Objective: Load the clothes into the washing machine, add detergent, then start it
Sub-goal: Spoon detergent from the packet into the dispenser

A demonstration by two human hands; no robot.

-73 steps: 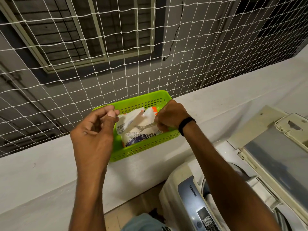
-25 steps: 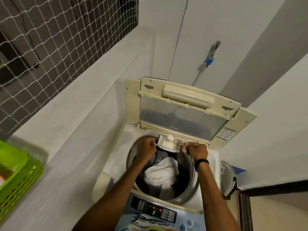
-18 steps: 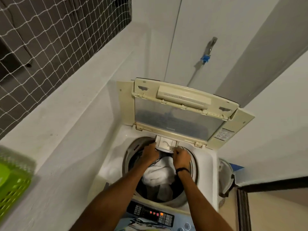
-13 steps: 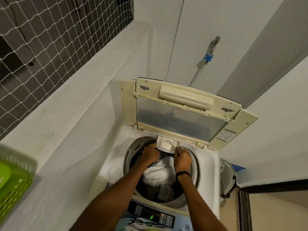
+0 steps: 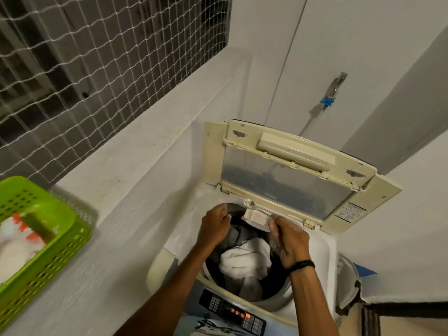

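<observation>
Two hands flank the detergent drawer.
Your right hand pinches the spoon, bowl angled back-left across it; left hand's hold unclear.

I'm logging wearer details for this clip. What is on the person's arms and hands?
Both forearms are bare, no sleeves in view. A black band circles the right wrist. No gloves on the left hand or right hand.

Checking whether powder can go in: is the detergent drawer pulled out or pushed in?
Pulled out: the detergent drawer juts over the drum below the raised lid, and the right hand holds a spoon above it.
</observation>
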